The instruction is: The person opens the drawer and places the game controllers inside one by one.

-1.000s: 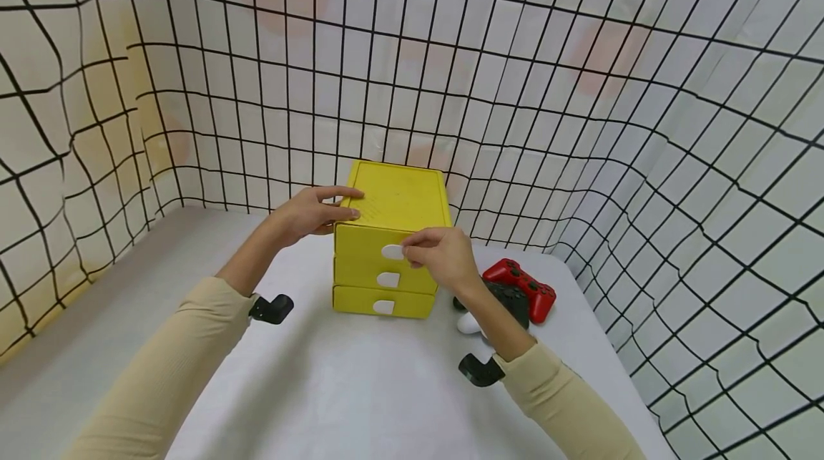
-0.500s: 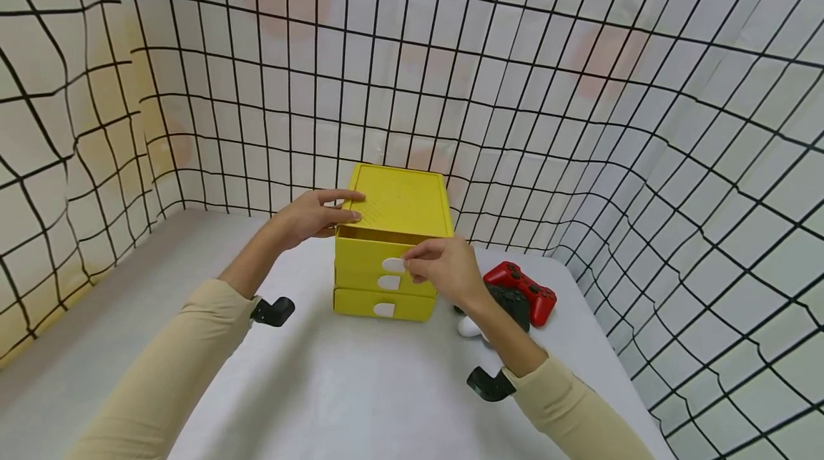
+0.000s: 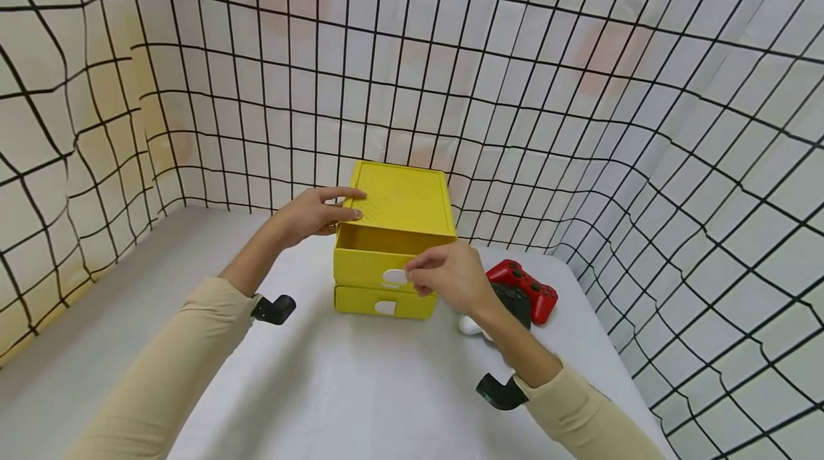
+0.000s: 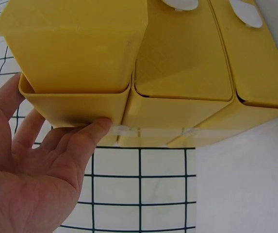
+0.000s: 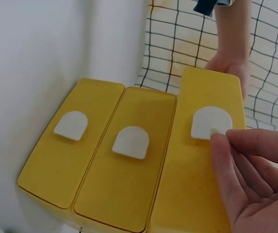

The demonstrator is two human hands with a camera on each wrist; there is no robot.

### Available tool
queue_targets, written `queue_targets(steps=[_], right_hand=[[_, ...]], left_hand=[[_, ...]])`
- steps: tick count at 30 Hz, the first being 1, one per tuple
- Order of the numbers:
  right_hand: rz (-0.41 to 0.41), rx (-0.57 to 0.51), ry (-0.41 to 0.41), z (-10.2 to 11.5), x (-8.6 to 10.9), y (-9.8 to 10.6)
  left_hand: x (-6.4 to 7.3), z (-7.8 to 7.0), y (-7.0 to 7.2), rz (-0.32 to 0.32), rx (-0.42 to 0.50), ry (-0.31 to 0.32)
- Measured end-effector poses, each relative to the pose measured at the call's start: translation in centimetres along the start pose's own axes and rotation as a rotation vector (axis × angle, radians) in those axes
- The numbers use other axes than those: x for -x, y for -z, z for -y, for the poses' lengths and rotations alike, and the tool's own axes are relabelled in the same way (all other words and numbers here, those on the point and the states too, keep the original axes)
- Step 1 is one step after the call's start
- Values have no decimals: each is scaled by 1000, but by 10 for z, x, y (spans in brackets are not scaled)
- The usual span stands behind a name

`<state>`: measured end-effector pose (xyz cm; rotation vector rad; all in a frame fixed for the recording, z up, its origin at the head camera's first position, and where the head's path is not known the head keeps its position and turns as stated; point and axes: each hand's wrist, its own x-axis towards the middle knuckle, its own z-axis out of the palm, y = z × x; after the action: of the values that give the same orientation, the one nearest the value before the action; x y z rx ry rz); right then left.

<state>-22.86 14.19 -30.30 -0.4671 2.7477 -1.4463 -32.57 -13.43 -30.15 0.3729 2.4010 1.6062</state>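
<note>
A small yellow drawer cabinet [image 3: 405, 195] stands on the white table, its drawers stacked and each fitted with a white rounded tab. The top drawer [image 5: 192, 194] is pulled partway out, showing a strip of its inside. My right hand [image 3: 447, 274] pinches that drawer's white tab [image 5: 210, 120] between thumb and fingertip. At the upper left edge of the cabinet, my left hand [image 3: 305, 215] rests with extended fingers over the top and against the side wall [image 4: 66, 108]. The two lower drawers, the middle one [image 5: 119, 189] and the bottom one [image 3: 357, 300], sit closed.
Right of the cabinet lie a red game controller [image 3: 537, 295], a black one [image 3: 515, 302] and a white one [image 3: 470, 325], partly behind my right forearm. Black wire mesh [image 3: 386, 95] over white sheeting encloses the table at the back and sides.
My right hand has drawn the top drawer out toward me, from closed to partly open. My left hand has stayed on the cabinet's edge.
</note>
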Motion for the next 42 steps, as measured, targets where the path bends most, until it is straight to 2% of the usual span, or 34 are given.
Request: queue_targets(steps=[15,23,30,39,42], right_hand=[[90,27,9,17,27,6],[145,38,23,21,31,7],[278,34,-77,23,30,17],[435,104,-90,30,26,32],[459,137,-86,36,25,38]], left_hand=[[-1,-2,2,-18,-18,10],[-2,0,4,-25,-28,6],[-3,0,3,-18,-27,-2],[-2,-1,1,-19,2,5],[-1,0,0,-19,0,0]])
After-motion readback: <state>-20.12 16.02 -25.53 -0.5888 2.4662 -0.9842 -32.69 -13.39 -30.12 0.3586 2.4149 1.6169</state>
